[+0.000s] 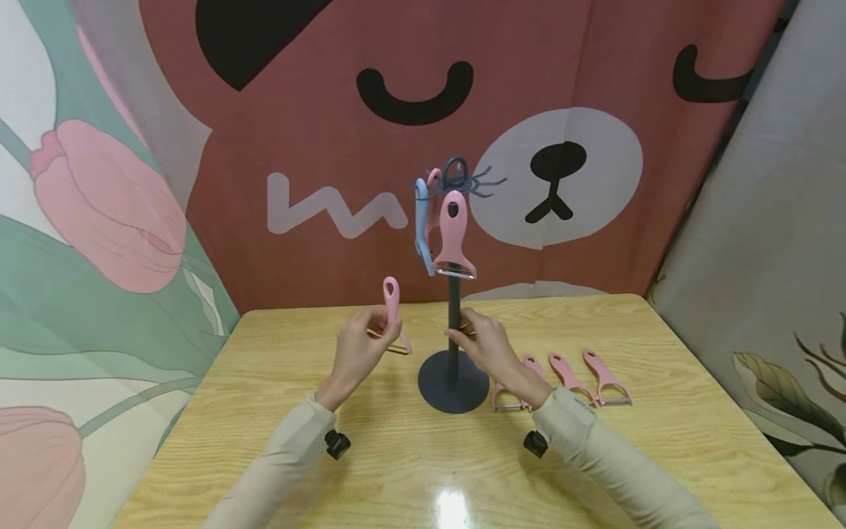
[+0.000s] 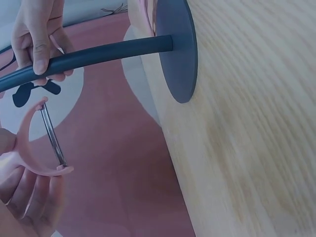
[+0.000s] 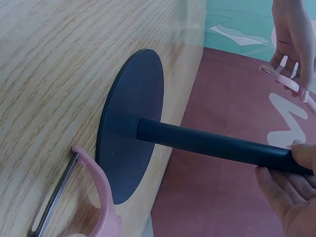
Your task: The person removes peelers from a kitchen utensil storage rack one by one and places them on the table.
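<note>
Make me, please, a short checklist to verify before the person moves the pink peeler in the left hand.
1. Left hand grips the pink peeler: ok.
2. Right hand holds the pole: ok.
3. Round base rests on the table: ok.
4. Right-side hooks free: ok.
5. Hooks behind the hung peelers free: cannot tell, partly hidden.
6. Held peeler at hook height: not ok, it is lower.

Pink peelers (image 1: pixel 393 305), lt-blue peeler (image 1: pixel 421 220), dk-grey stand (image 1: pixel 454 305), yel. wood-grain tbl (image 1: pixel 396 463).

We are looking forward and down from the head, closer and sideways from each wrist, all sharing the stand (image 1: pixel 454 297).
</note>
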Tool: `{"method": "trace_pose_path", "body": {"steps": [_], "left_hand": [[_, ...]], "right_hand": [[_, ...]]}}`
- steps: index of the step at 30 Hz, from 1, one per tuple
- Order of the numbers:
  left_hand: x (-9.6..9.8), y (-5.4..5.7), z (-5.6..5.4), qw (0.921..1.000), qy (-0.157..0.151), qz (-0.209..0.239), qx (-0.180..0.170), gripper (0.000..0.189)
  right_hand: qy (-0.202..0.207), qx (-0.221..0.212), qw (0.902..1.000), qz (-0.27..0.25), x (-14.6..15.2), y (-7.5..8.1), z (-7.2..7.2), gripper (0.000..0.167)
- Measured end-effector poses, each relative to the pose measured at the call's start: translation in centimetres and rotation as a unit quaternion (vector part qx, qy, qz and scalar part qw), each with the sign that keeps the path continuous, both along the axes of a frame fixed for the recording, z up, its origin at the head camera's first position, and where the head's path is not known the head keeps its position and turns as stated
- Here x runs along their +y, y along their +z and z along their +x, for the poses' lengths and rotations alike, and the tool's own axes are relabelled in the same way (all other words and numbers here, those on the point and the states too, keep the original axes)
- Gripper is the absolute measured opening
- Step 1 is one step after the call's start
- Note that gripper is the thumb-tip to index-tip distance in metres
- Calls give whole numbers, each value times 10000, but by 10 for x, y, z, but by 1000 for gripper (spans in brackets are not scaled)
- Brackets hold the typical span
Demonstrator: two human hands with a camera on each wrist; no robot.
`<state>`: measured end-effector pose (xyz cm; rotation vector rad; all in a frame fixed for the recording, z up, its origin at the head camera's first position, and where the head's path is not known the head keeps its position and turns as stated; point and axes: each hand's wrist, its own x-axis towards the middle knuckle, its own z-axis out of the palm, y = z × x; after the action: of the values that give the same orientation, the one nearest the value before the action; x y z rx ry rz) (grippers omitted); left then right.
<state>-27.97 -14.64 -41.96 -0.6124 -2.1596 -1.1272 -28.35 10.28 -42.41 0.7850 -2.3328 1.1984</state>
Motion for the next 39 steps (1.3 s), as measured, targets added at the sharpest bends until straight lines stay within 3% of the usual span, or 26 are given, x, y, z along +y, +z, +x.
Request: {"method": "trace_pose_path", "body": {"steps": [8, 16, 25, 32, 39], "left_hand": [[-1, -2, 3, 9976, 226, -455, -477, 17], [0, -5, 6, 9918, 190, -798, -977, 18], [0, -11, 8, 9796, 181, -1129, -1650, 18], [3, -17, 10, 9652, 114, -1441, -2178, 22], [6, -21, 12, 9562, 125, -1641, -2422, 25]], "right_hand": [[35, -20, 10000, -10, 0, 0, 0, 22], [-30, -57, 10000, 28, 1, 0, 1, 22], [-43, -38, 10000, 73, 0, 0, 1, 20], [-64, 2, 10000, 58, 0, 0, 1, 20], [-91, -12, 9999, 47, -1, 0, 1, 20]]}}
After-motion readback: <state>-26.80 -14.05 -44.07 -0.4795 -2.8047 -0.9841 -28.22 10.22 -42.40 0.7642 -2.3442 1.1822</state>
